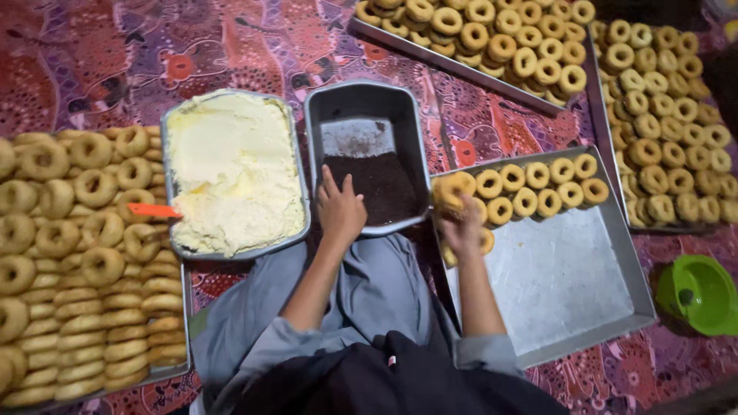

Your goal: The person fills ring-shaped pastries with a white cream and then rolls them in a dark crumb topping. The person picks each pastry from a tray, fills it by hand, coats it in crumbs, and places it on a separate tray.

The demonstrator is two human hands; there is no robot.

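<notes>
My left hand point(340, 209) reaches into a grey metal pan point(327, 138) of dark brown sprinkles point(380, 183), fingers pressed down at the pan's near edge; whether it holds anything is hidden. My right hand point(463, 228) holds a golden ring doughnut point(452, 190) up over the left end of a large metal tray point(561, 284). That tray carries two short rows of doughnuts point(538, 188) along its far side. Left of the sprinkles pan sits a pan of pale yellow cream point(231, 165) with an orange-handled spatula point(154, 210) stuck in it.
A tray heaped with plain doughnuts point(69, 253) fills the left side. Two more full doughnut trays point(492, 38) point(669, 115) lie at the back and right. A green plastic bowl point(698, 293) sits at the right edge. All rests on a patterned red-purple cloth point(100, 61).
</notes>
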